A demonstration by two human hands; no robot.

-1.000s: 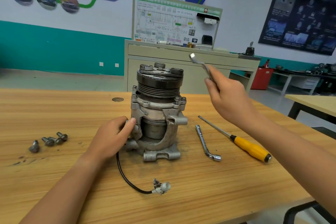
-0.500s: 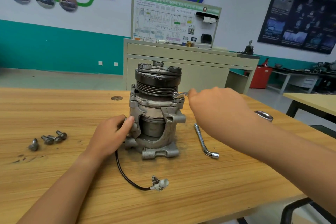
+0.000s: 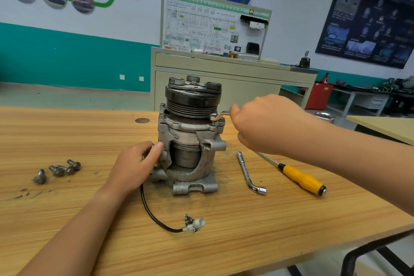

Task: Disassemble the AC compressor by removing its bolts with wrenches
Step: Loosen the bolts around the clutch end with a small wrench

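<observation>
Compressor point(image 3: 190, 136) stood upright near the middle of the table point(image 3: 67, 130), pulley end up.

Your left hand point(image 3: 136, 163) gripped the lower left of the housing, thumb across the casting and fingers curled round behind. This was the same hold as a second before, and the body hadn't shifted.

The change was on the right. A second earlier your right hand point(image 3: 266, 123) held the wrench point(image 3: 220, 115) raised in the air, above and right of the pulley. Half a second later it had dropped to flange level. At this moment the ring end sat over the bolt point(image 3: 214, 121) at the flange's front right corner. The handle ran rightward into your fist, fingers curled tight round it and most of the handle hidden. I couldn't tell whether the ring was fully down on the head or only resting on top.

Reading: approach done, tool on the fastener, the turn not yet begun. Seat the ring square before pulling, since a half-seated ring will likely slip.

A few loose bolts point(image 3: 60, 169) lay well to the left, so removal looked partly done. Flange bolts at the left corner were still in place. The L-wrench point(image 3: 248, 172) and screwdriver point(image 3: 300, 179) lay idle on the right.
</observation>
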